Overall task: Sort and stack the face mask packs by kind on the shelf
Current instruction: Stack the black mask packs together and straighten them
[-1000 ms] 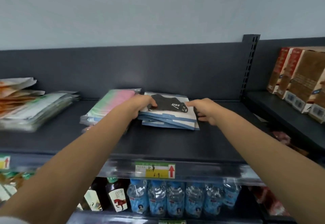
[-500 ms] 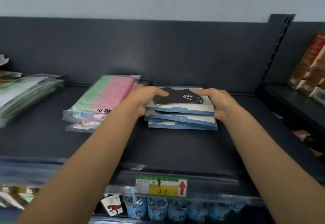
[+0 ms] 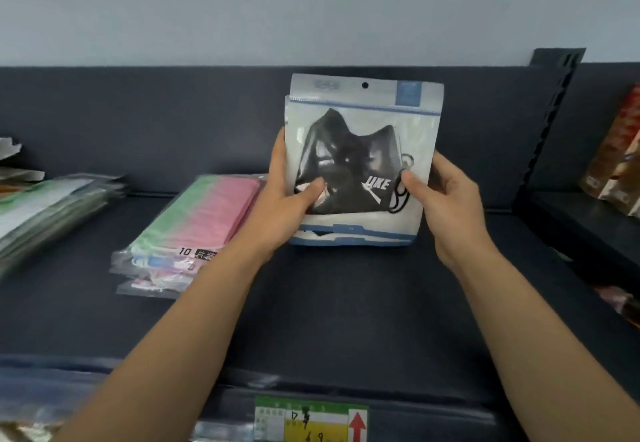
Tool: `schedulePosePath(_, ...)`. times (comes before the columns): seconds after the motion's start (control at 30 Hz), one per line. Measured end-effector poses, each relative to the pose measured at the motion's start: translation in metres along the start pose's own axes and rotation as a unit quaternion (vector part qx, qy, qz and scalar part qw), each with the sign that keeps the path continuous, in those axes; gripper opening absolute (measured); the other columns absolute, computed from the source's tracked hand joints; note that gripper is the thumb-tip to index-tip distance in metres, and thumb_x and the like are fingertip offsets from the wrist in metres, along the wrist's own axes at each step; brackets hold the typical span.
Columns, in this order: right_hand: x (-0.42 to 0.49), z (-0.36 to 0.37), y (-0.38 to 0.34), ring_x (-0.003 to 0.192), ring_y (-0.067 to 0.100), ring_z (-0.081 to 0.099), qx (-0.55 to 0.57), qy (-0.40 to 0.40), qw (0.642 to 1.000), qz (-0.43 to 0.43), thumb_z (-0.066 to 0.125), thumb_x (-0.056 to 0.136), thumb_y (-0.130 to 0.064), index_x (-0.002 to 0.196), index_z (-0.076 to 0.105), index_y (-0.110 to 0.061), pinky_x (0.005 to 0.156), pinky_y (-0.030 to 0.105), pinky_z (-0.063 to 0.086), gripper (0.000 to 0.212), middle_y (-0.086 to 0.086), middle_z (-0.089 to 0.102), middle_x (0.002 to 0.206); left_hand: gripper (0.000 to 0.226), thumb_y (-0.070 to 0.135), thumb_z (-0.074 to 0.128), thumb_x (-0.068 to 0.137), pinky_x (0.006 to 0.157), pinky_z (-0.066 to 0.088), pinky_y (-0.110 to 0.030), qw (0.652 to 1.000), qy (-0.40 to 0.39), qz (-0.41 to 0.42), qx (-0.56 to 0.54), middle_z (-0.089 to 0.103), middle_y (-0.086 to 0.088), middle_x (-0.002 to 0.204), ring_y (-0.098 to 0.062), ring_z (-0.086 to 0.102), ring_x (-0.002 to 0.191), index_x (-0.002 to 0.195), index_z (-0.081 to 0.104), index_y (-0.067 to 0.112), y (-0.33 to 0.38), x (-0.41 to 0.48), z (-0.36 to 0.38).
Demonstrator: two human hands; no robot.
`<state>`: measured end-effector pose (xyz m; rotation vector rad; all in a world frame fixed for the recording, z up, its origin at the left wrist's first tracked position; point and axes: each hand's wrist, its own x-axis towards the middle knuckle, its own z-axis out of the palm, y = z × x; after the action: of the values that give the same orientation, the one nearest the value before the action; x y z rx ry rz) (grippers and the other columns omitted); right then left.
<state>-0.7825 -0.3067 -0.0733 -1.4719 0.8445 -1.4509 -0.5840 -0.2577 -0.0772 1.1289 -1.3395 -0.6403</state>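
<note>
Both hands hold a small stack of black face mask packs (image 3: pixel 360 150) upright, its bottom edge at or just above the dark shelf (image 3: pixel 346 303). The packs are clear with blue and white borders, and the front one shows a black mask with white lettering. My left hand (image 3: pixel 280 206) grips the stack's left edge, thumb on the front. My right hand (image 3: pixel 440 195) grips the right edge the same way. To the left lies a flat stack of pink and green mask packs (image 3: pixel 194 230).
Another pile of clear packs (image 3: pixel 45 213) lies at the far left of the shelf. Brown and red boxes (image 3: pixel 620 157) stand on the neighbouring shelf at right, beyond a slotted upright post (image 3: pixel 550 119). A yellow and green price label (image 3: pixel 311 421) sits on the shelf's front rail.
The black mask packs lay flat on the shelf; both hands have now tipped them up on edge, front facing me. The camera has moved closer and lower.
</note>
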Motion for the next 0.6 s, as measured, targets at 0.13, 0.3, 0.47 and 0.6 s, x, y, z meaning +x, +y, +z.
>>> schedulePosePath(0.13, 0.001, -0.002, 0.005, 0.108, 0.003, 0.064, -0.012, 0.010, 0.999, -0.040, 0.062, 0.089, 0.000, 0.130, 0.057, -0.020, 0.091, 0.023, 0.053, 0.046, -0.009, 0.068, 0.118, 0.088, -0.003, 0.055, 0.093, 0.111, 0.034, -0.018, 1.000, 0.010, 0.015, 0.004, 0.028, 0.020, 0.155, 0.003, 0.038, 0.135, 0.154, 0.004, 0.035, 0.001, 0.001, 0.002)
schedulePosePath(0.3, 0.003, 0.001, 0.013, 0.108, 0.004, 0.063, -0.055, -0.017, 0.998, -0.038, 0.071, 0.083, -0.006, 0.134, 0.049, -0.020, 0.093, 0.024, 0.052, 0.057, -0.010, 0.065, 0.119, 0.107, -0.006, 0.070, 0.080, 0.103, 0.047, -0.032, 0.998, 0.036, -0.060, -0.002, 0.044, 0.008, 0.148, -0.006, 0.053, 0.124, 0.153, 0.007, 0.039, -0.010, 0.004, 0.002)
schedulePosePath(0.47, 0.000, 0.003, 0.024, 0.112, 0.008, 0.058, -0.152, -0.068, 0.986, 0.023, 0.078, 0.078, -0.024, 0.133, 0.042, -0.021, 0.088, 0.018, 0.045, 0.065, -0.013, 0.061, 0.116, 0.081, 0.006, 0.083, 0.070, 0.099, 0.050, -0.036, 0.988, 0.056, -0.139, 0.026, 0.064, -0.004, 0.123, -0.018, 0.063, 0.110, 0.137, 0.038, 0.014, -0.012, 0.001, 0.006)
schedulePosePath(0.6, -0.001, 0.003, 0.019, 0.110, 0.000, 0.049, -0.165, -0.053, 0.985, -0.003, 0.079, 0.078, -0.021, 0.138, 0.034, -0.023, 0.074, -0.002, 0.038, 0.075, -0.021, 0.053, 0.116, 0.067, 0.003, 0.081, 0.072, 0.098, 0.051, -0.036, 0.992, 0.058, -0.106, 0.034, 0.065, 0.002, 0.120, -0.014, 0.063, 0.111, 0.126, 0.045, 0.022, -0.011, 0.000, 0.005)
